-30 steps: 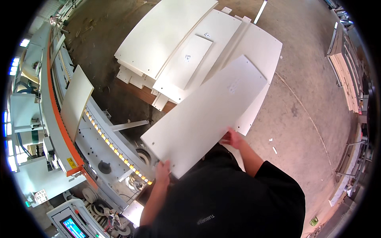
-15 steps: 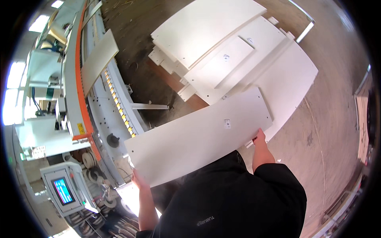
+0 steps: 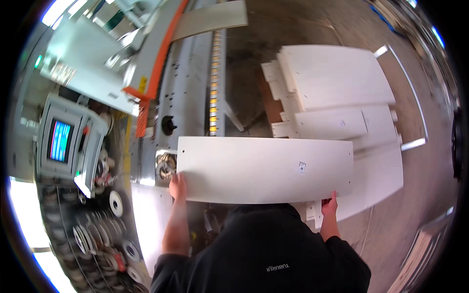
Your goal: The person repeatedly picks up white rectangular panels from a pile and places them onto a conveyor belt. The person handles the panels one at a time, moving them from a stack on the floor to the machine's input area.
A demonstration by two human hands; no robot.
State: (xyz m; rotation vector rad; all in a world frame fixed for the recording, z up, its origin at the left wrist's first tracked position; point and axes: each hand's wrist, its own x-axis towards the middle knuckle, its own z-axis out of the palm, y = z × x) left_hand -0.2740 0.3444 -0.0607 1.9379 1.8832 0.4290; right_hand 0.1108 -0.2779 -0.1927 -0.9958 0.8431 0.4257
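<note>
Held across the front of my body is a long white panel [image 3: 254, 171], with small holes near its ends and a square label toward the right. My left hand [image 3: 178, 186] grips its left end near the lower corner. At the lower right corner, my right hand [image 3: 330, 204] is closed on the edge, its fingers partly hidden beneath the board. The panel's left end is beside the machine's metal bed [image 3: 184, 97]. Its right end overlaps the view of stacked white panels [image 3: 342, 78].
An orange-edged machine [image 3: 163, 53] with a yellow roller strip [image 3: 214, 88] runs along the left; another panel [image 3: 215, 18] lies on it farther off. A control screen [image 3: 60, 140] and rolls of edge banding [image 3: 97, 234] are at left. A metal frame [image 3: 413, 110] stands right of the stack.
My view and body have turned left toward the machine. The panel has gone from slanted to nearly level across the view, both hands still holding its ends.
</note>
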